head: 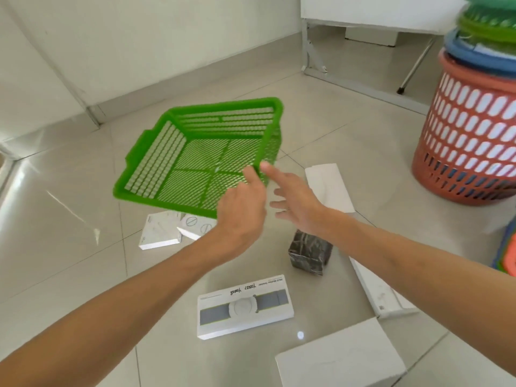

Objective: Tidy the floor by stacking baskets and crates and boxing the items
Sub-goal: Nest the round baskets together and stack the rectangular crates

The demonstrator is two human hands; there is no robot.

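Observation:
A green plastic mesh basket (pixel 195 152) hangs tilted above the tiled floor, its open side turned toward me. My left hand (pixel 240 216) grips its near rim, one finger lying up along the mesh. My right hand (pixel 296 196) is beside it with fingers spread, the index tip at the basket's near right corner, holding nothing. On the floor below lie white boxes: two small ones (pixel 159 233) partly under the basket, a flat one with a strap picture (pixel 245 305), and a dark wrapped cube (pixel 310 252).
A stack of round slotted baskets (pixel 472 141), red at the bottom, stands at the right. Long white boxes (pixel 329 188) (pixel 377 291) and a larger white box (pixel 340 358) lie nearby. A metal table frame (pixel 312 57) is at the back; coloured rims (pixel 508 252) show at the right edge.

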